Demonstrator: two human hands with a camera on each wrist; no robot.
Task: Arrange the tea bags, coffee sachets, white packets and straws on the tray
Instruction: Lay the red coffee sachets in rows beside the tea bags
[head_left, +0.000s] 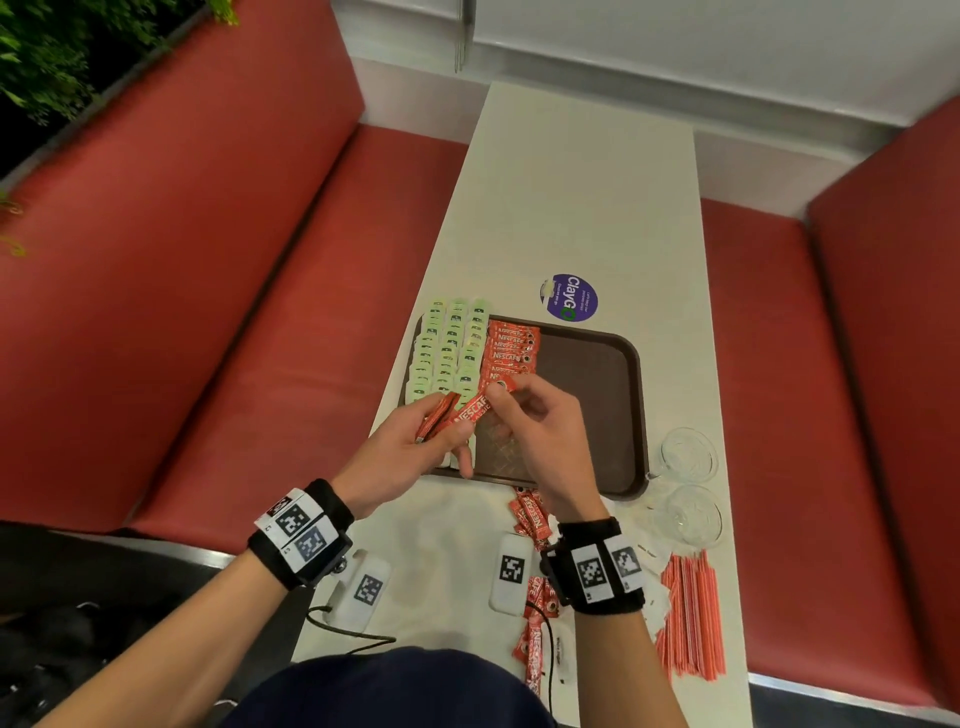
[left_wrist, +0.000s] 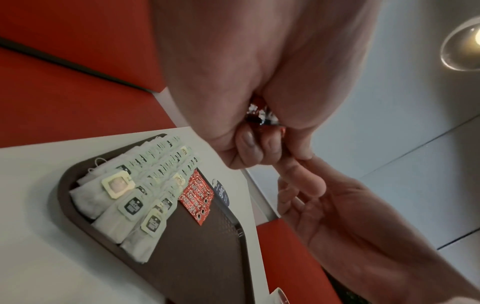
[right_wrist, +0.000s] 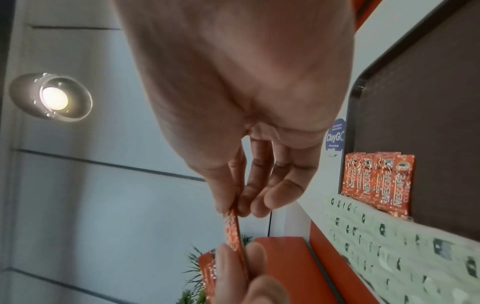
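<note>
The brown tray (head_left: 613, 415) carries three rows of pale green tea bags (head_left: 449, 353) on its left side and a column of red coffee sachets (head_left: 511, 348) beside them. My left hand (head_left: 415, 447) hovers over the tray's near left corner and grips a small bunch of red coffee sachets (head_left: 436, 415). My right hand (head_left: 530, 415) pinches one sachet (head_left: 475, 408) of that bunch between thumb and fingers. In the right wrist view the pinched sachet (right_wrist: 232, 232) runs down to the left hand's fingertips (right_wrist: 228, 261). More sachets (head_left: 532, 519) lie loose on the table, partly under my right wrist.
Two clear glass cups (head_left: 688, 457) stand right of the tray. A bundle of red straws (head_left: 691, 618) and white packets (head_left: 654, 597) lie at the near right of the white table (head_left: 571, 208). Two white tagged blocks (head_left: 511, 571) sit near the front edge. Red benches flank the table.
</note>
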